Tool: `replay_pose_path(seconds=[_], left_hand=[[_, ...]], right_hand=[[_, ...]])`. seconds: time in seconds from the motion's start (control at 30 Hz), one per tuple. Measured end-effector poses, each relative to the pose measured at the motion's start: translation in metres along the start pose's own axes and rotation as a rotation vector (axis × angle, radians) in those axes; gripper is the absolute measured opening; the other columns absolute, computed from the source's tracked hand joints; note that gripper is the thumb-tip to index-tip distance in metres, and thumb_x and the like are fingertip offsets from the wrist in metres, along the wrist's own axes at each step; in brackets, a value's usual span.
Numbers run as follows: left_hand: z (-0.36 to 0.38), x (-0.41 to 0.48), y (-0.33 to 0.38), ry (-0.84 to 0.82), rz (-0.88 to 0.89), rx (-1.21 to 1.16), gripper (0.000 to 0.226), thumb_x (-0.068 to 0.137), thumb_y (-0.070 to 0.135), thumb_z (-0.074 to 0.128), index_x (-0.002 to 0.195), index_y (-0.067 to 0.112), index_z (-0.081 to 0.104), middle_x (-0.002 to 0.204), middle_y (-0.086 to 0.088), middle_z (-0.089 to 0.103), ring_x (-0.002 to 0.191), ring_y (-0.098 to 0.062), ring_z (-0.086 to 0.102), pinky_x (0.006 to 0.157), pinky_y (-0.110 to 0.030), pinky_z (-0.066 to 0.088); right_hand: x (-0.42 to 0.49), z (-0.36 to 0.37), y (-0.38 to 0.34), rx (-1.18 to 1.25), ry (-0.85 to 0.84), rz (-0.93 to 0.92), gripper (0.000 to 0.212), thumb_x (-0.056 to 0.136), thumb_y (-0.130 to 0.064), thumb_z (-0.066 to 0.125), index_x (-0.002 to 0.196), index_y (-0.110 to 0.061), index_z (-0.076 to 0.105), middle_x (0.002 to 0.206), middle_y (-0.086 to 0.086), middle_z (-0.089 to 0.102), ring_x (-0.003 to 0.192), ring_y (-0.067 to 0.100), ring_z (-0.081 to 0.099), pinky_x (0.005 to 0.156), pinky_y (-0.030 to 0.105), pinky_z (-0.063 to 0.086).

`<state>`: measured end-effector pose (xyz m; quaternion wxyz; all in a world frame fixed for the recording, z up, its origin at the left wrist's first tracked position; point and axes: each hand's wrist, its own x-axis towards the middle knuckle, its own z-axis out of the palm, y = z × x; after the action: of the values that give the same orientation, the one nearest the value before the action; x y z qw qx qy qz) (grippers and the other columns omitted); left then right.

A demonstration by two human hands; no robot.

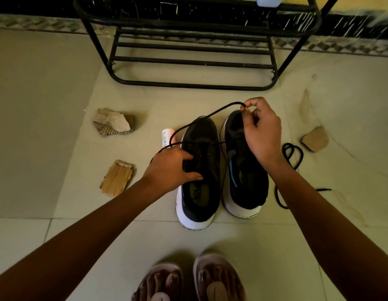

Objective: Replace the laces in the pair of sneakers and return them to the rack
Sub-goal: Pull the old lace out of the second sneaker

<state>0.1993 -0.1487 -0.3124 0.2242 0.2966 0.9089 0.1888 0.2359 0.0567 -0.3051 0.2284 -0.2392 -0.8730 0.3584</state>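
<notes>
Two black sneakers with white soles stand side by side on the tiled floor, toes pointing away from me: the left sneaker (pixel 199 183) and the right sneaker (pixel 245 187). My left hand (pixel 171 168) grips the left sneaker at its tongue and side. My right hand (pixel 262 131) hovers over the right sneaker's toe and pinches a black lace (pixel 214 112), which arcs from the left sneaker's eyelets up to my fingertips. A second black lace (pixel 290 155) lies loose on the floor to the right of the pair.
A black metal shoe rack (pixel 193 61) stands against the wall just beyond the sneakers. Torn cardboard pieces (pixel 112 122) lie to the left and one to the right (pixel 315 139). A small white tube (pixel 166 136) lies beside the left sneaker. My sandalled feet (pixel 188 279) are at the bottom.
</notes>
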Motion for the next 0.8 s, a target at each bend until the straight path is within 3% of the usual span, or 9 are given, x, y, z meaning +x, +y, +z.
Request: replay_pose_path(seconds=[0.13, 0.23, 0.27, 0.33, 0.43, 0.5, 0.57, 0.63, 0.8], left_hand=[[0.0, -0.001, 0.0, -0.005, 0.003, 0.002, 0.053, 0.074, 0.05, 0.071, 0.118, 0.021, 0.064, 0.118, 0.001, 0.061, 0.099, -0.015, 0.059, 0.078, -0.022, 0.038], [0.003, 0.002, -0.004, -0.001, -0.005, 0.0, 0.054, 0.072, 0.053, 0.071, 0.115, 0.022, 0.065, 0.116, 0.002, 0.062, 0.098, -0.015, 0.06, 0.08, -0.025, 0.042], [0.002, 0.003, -0.005, -0.003, -0.004, 0.0, 0.055, 0.071, 0.055, 0.071, 0.115, 0.023, 0.065, 0.116, 0.003, 0.063, 0.097, -0.014, 0.06, 0.081, -0.026, 0.044], [0.001, 0.004, -0.006, -0.014, -0.001, -0.012, 0.056, 0.071, 0.058, 0.069, 0.115, 0.024, 0.065, 0.115, 0.006, 0.063, 0.096, -0.012, 0.06, 0.078, -0.024, 0.043], [-0.004, 0.007, -0.007, 0.039, -0.013, -0.044, 0.044, 0.079, 0.059, 0.059, 0.109, 0.027, 0.069, 0.106, 0.01, 0.066, 0.086, -0.007, 0.057, 0.067, -0.02, 0.04], [-0.004, 0.013, -0.01, 0.151, 0.019, -0.045, 0.033, 0.087, 0.05, 0.054, 0.104, 0.027, 0.071, 0.104, 0.007, 0.068, 0.082, -0.011, 0.061, 0.07, -0.027, 0.047], [-0.003, 0.019, -0.016, 0.253, 0.059, -0.011, 0.025, 0.091, 0.036, 0.055, 0.108, 0.024, 0.069, 0.108, 0.0, 0.067, 0.089, -0.02, 0.064, 0.075, -0.031, 0.049], [-0.001, 0.027, -0.02, 0.299, 0.088, 0.039, 0.027, 0.092, 0.027, 0.054, 0.116, 0.023, 0.066, 0.115, -0.002, 0.063, 0.096, -0.024, 0.063, 0.077, -0.031, 0.046], [0.003, 0.044, -0.021, 0.225, 0.13, 0.25, 0.031, 0.096, 0.028, 0.046, 0.123, 0.024, 0.06, 0.121, -0.003, 0.056, 0.106, -0.026, 0.057, 0.079, -0.035, 0.047]], right_hand=[[0.005, -0.011, 0.002, -0.394, 0.165, -0.306, 0.019, 0.094, -0.024, 0.053, 0.102, -0.017, 0.068, 0.074, 0.001, 0.066, 0.055, 0.016, 0.055, 0.054, 0.02, 0.031], [0.016, -0.027, 0.006, -0.549, 0.274, -0.353, 0.02, 0.091, -0.027, 0.056, 0.101, -0.018, 0.072, 0.081, 0.006, 0.066, 0.061, 0.025, 0.06, 0.054, 0.022, 0.031], [0.02, -0.031, 0.007, -0.573, 0.222, -0.306, 0.022, 0.09, -0.027, 0.057, 0.103, -0.019, 0.071, 0.087, 0.008, 0.065, 0.072, 0.028, 0.06, 0.057, 0.026, 0.035], [0.022, -0.032, 0.008, -0.613, -0.017, -0.148, 0.028, 0.087, -0.028, 0.06, 0.113, -0.021, 0.067, 0.113, 0.01, 0.057, 0.104, 0.032, 0.052, 0.081, 0.039, 0.042], [0.004, -0.023, 0.002, -0.607, -0.242, -0.126, 0.039, 0.084, -0.029, 0.067, 0.122, -0.025, 0.062, 0.136, 0.01, 0.039, 0.127, 0.032, 0.034, 0.105, 0.045, 0.033], [-0.012, -0.013, -0.004, -0.44, -0.36, -0.167, 0.036, 0.084, -0.032, 0.067, 0.119, -0.024, 0.064, 0.125, 0.007, 0.049, 0.115, 0.025, 0.048, 0.098, 0.039, 0.042], [-0.028, -0.004, -0.012, -0.25, -0.598, -0.105, 0.041, 0.082, -0.042, 0.067, 0.118, -0.021, 0.064, 0.105, 0.002, 0.061, 0.09, 0.013, 0.058, 0.081, 0.031, 0.051], [-0.039, 0.001, -0.02, -0.22, -0.781, -0.085, 0.055, 0.076, -0.053, 0.069, 0.121, -0.02, 0.062, 0.091, -0.002, 0.066, 0.077, 0.008, 0.059, 0.069, 0.022, 0.048], [-0.047, 0.003, -0.025, -0.416, -0.811, -0.226, 0.055, 0.077, -0.043, 0.07, 0.124, -0.018, 0.056, 0.091, -0.004, 0.054, 0.086, 0.016, 0.056, 0.069, 0.025, 0.041]])
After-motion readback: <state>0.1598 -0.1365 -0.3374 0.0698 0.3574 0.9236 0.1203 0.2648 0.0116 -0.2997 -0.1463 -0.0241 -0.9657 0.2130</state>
